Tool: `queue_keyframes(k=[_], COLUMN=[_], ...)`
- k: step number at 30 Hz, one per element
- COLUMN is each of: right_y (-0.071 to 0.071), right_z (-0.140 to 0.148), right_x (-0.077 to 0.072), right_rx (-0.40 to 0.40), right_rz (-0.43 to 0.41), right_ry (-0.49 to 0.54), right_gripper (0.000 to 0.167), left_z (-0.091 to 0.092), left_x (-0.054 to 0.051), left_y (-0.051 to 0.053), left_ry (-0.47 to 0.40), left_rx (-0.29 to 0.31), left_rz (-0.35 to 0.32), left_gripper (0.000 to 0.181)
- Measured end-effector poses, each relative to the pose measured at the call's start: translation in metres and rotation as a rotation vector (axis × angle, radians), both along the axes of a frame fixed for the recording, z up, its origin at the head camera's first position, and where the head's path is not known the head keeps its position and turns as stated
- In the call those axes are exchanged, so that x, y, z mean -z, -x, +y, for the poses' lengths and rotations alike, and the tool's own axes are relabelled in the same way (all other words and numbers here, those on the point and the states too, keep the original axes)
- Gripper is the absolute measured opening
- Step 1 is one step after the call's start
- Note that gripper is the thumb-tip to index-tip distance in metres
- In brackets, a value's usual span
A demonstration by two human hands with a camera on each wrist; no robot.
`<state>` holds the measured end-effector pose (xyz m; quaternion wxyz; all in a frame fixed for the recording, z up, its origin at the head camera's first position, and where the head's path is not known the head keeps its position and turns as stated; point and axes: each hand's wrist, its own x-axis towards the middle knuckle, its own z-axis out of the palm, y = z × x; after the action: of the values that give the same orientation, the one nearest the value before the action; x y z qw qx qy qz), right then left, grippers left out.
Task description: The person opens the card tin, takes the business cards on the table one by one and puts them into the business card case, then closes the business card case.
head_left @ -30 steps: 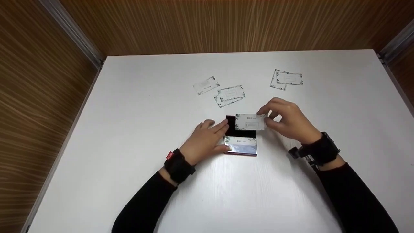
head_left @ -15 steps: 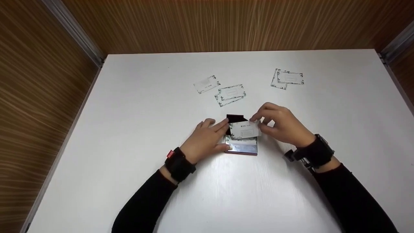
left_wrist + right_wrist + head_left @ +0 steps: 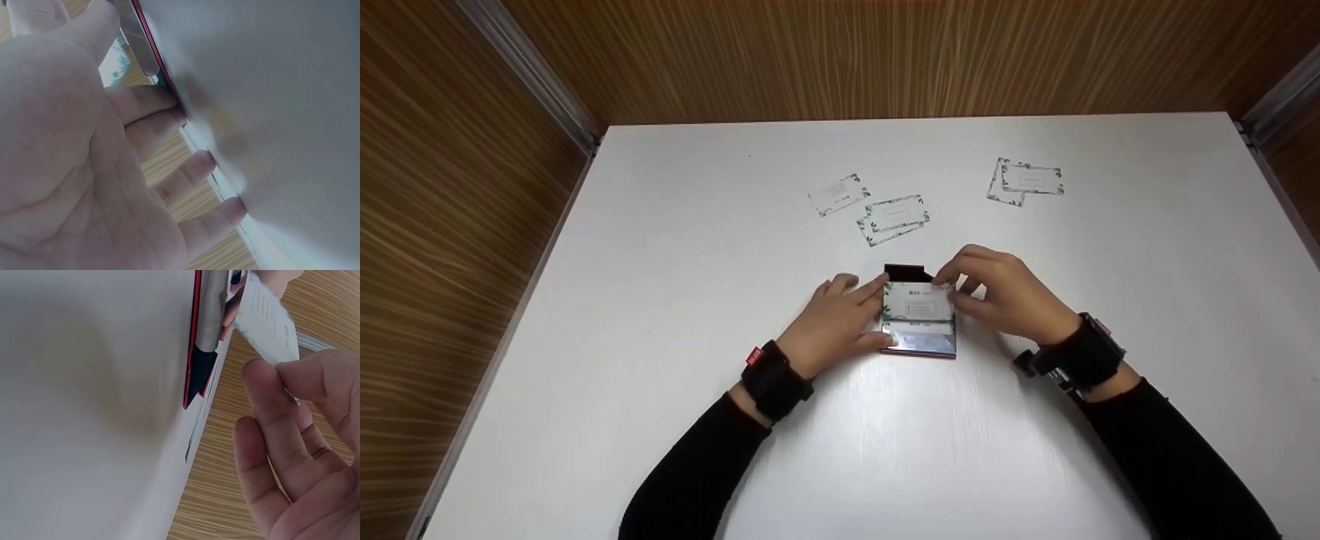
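Pinches a card in the right hand, between thumb and fingertip at its right end. Holds it over the middle of the case, long edges nearly square with the case's near edge. Looks tilted in the right wrist view — cannot tell whether touching the case along its near side. Leaves the far part of the dark lid showing beyond, and a strip of a second card showing in the case on the near side.

Rests the left hand along the case's left edge, spread wide, with the thumb over the near left part and two fingers against the red rim. Sets the other two fingertips down on the table, apart from the case.

Lies beyond, well short of the table's far edge: a single card, then just beside it an overlapping pair. Lies farther right, well apart, another pair. Leaves a gap between these and both hands, with broad white tabletop to left, right and near side. Backs onto a wood wall at the far edge.
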<state>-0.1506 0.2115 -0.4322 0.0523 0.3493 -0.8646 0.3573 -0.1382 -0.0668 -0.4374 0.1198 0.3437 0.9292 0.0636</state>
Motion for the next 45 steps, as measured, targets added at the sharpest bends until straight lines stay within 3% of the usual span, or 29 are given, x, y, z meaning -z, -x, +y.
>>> queue_keyframes(k=[5,13,19,27,45], right_y=[0.000,0.001,0.001,-0.003,-0.006], right_z=[0.000,0.004,0.001,-0.003,-0.007], right_x=[-0.001,-0.005,-0.006,-0.003,0.002], right_rx=[0.015,0.124,0.070,0.054,-0.031], right_rz=[-0.009,0.021,-0.004,-0.119,-0.197], right_ry=[-0.029,0.014,-0.017,-0.136,-0.277], right_gripper=[0.028,0.027,0.027,0.026,0.023], left_z=[0.000,0.001,0.001,0.001,-0.001], left_x=[-0.001,-0.003,-0.002,-0.003,-0.002], left_y=[0.001,0.003,0.004,0.002,0.000], left_ry=[0.013,-0.008,-0.010,-0.013,-0.028], left_rx=[0.006,0.003,0.002,0.017,0.000], left_rz=[0.003,-0.011,-0.003,0.024,-0.006], left_gripper=[0.077,0.081,0.082,0.081,0.080])
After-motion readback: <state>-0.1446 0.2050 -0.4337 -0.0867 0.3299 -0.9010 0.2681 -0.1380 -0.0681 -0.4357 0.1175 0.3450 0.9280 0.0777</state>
